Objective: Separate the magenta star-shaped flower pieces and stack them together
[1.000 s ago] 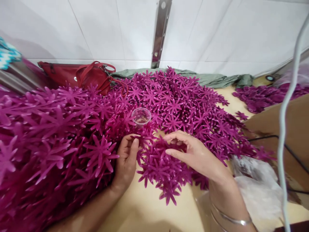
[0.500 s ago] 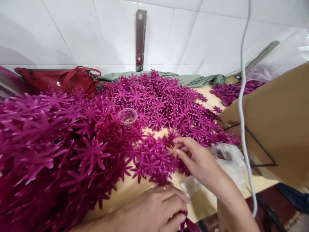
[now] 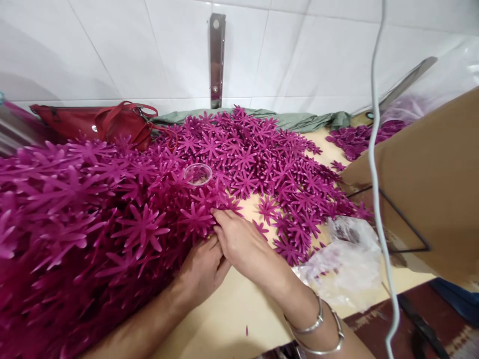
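Note:
A big heap of magenta plastic flower pieces (image 3: 86,209) covers the left and middle of the pale table (image 3: 239,309). My left hand (image 3: 202,267) lies at the heap's lower edge with its fingers tucked under the flowers, out of sight. My right hand (image 3: 239,239) crosses over it, palm down, fingertips pushed into the flowers at the heap's edge; whether they pinch one is hidden. Two bangles (image 3: 318,329) circle the right wrist. A small clear plastic cup (image 3: 197,173) sits upright among the flowers just beyond the hands.
A crumpled clear plastic bag (image 3: 344,259) lies right of my hands. A cardboard box (image 3: 430,184) stands at right, with a grey cable (image 3: 376,199) hanging before it. A red handbag (image 3: 108,123) and green cloth (image 3: 295,119) rest against the white tiled wall. More flowers (image 3: 355,139) lie far right.
The small cluster of flowers in front of me is gone from the bare table. My left hand came up from the near edge to the heap; my right hand moved left across it.

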`<state>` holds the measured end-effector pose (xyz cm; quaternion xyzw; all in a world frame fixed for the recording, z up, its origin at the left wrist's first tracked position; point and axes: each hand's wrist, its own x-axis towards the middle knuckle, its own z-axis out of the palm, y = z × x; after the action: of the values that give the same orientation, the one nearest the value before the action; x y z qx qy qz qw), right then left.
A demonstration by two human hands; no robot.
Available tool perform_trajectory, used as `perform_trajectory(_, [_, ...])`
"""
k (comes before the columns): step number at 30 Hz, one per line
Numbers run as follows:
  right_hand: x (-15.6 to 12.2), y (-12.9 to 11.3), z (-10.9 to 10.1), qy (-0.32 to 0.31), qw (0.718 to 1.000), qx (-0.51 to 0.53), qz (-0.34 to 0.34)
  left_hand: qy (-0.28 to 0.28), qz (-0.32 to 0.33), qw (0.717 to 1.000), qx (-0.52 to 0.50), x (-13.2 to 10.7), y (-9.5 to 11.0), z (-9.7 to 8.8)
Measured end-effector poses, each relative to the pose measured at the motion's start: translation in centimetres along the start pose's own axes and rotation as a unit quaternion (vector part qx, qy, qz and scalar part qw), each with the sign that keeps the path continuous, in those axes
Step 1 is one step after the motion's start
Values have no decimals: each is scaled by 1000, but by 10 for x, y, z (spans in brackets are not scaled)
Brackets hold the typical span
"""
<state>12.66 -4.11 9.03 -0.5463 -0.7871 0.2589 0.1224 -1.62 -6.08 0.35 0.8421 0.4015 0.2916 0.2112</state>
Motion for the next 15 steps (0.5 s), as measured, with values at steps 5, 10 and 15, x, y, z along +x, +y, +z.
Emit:
perform_trajectory(5, [-3,16,-30,72,996,-55,4,51,-76,986,-138,7,0,-6])
perform_trajectory(10, [-13,45,-52,187,977,-83,53,128,-145,943,-270,8,-7,-9])
perform_trajectory(15, [-18,61,-25,36,994,-58,84,47,-74,919,-384,3,16,-19])
